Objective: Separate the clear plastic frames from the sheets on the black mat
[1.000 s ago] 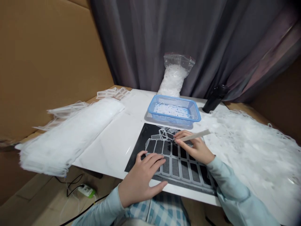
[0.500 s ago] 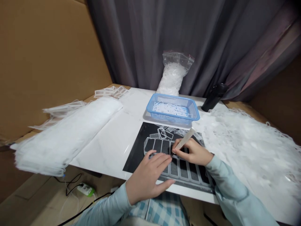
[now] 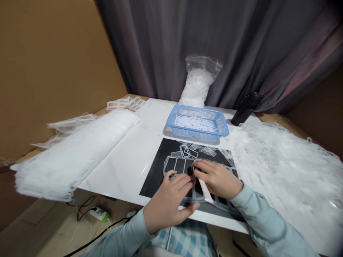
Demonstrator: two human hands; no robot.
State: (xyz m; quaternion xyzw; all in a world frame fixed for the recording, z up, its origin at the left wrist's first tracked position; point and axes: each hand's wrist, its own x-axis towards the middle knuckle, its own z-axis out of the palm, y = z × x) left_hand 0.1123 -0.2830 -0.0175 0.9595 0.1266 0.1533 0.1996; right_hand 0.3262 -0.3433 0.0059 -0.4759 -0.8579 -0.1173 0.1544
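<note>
No legible text, label, brand or number can be read. The plastic bag [image 3: 198, 85], basket [image 3: 193, 109], black mat [image 3: 152, 182] and power adapter [image 3: 98, 214] show no readable marks.

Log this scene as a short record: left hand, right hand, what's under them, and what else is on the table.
left hand: open, resting on a clear plastic frame grid
right hand: holding a pale flat stick, fingertips at the grid
under them: black mat, loose clear frames at its far end
also on table: blue mesh basket of white strips, black cylinder, white frame pile, long white bundle
</note>
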